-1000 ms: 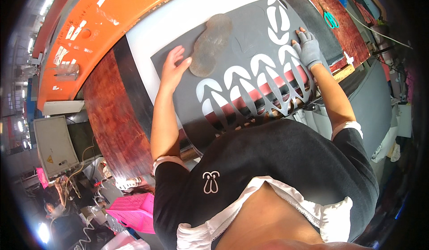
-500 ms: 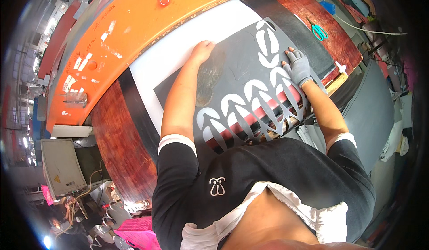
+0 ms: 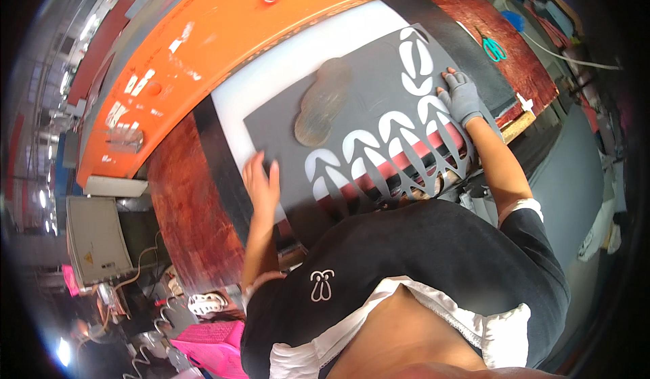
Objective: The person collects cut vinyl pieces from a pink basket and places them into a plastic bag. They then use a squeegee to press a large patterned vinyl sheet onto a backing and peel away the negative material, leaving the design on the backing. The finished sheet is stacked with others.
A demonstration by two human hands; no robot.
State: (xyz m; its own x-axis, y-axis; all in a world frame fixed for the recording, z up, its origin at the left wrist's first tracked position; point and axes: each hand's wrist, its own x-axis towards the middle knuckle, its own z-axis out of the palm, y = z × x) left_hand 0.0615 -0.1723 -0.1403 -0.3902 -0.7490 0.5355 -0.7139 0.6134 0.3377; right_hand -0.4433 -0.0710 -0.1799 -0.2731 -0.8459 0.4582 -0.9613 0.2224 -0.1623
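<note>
On the white board (image 3: pixel 237 98) before the orange beam (image 3: pixel 223 27), your grey sheet (image 3: pixel 379 74) lies flat, with sandal-shaped openings (image 3: pixel 359 137) along its near edge and at its right end. Judge these areas as done; the middle and far left parts appear uncut and so remain. One brown sole-shaped block (image 3: pixel 323 101) lies on that uncut part, apart from both hands. Your left hand (image 3: pixel 262 184) is open at the sheet's left edge, gripping nothing visible; contact cannot be confirmed. Your gloved right hand (image 3: pixel 460 96) lies open, palm down, at the right edge, holding nothing visible.
</note>
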